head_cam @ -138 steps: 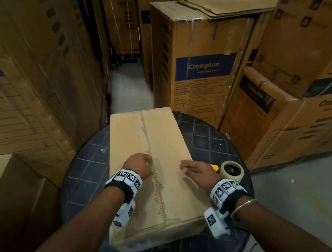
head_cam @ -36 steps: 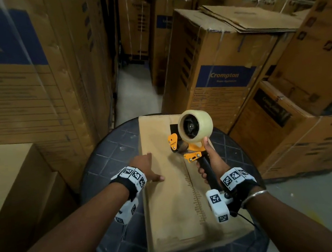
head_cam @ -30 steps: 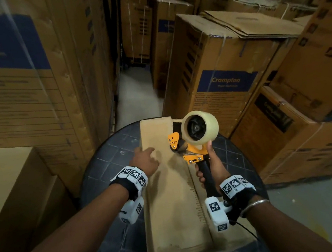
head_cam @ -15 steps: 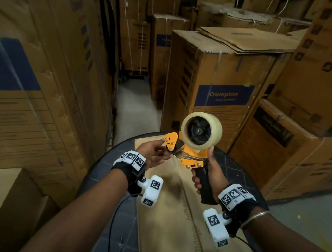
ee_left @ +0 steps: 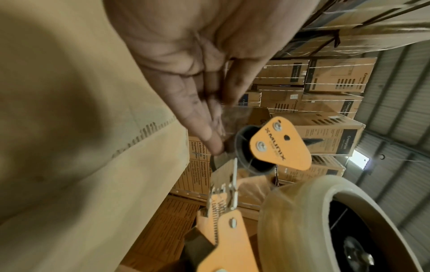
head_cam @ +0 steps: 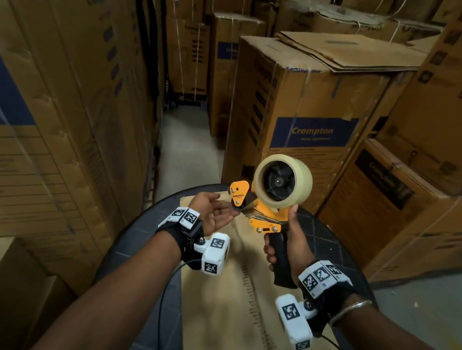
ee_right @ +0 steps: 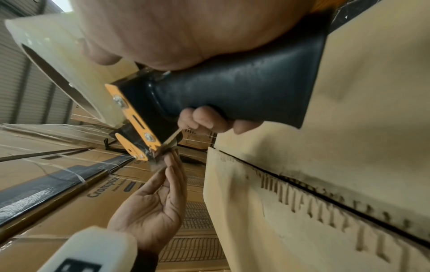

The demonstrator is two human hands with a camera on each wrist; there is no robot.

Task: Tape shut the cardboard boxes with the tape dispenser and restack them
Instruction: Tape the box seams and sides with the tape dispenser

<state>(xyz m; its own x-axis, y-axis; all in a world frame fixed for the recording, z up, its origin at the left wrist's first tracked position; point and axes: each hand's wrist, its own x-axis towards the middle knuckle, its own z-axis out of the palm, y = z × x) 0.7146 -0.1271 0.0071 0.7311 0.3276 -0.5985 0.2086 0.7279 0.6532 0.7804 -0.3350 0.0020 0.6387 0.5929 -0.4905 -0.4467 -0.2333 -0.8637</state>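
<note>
A long flat cardboard box point(head_cam: 224, 305) lies on a round dark table point(head_cam: 129, 249), its centre seam point(ee_right: 325, 198) running lengthwise with no tape showing on it. My right hand point(head_cam: 279, 252) grips the black handle point(ee_right: 244, 97) of the orange tape dispenser point(head_cam: 263, 217), held upright above the box's far half, the clear tape roll point(head_cam: 282, 180) on top. My left hand point(head_cam: 232, 207), palm up, reaches under the dispenser's orange front plate point(ee_left: 279, 145). There its thumb and straight fingers point(ee_left: 204, 125) pinch the loose clear tape end point(ee_left: 235, 117).
Tall stacks of printed cardboard cartons point(head_cam: 303, 114) wall in the table on the left point(head_cam: 45, 124) and right point(head_cam: 426, 181). A narrow grey floor aisle point(head_cam: 184, 157) runs away beyond the table. A lower carton point(head_cam: 3, 287) stands at my near left. Bare floor point(head_cam: 455, 307) lies to the right.
My right hand lifted the dispenser from the table's right side and held it above the box. My left hand left the box top, turned palm up and took the tape end.
</note>
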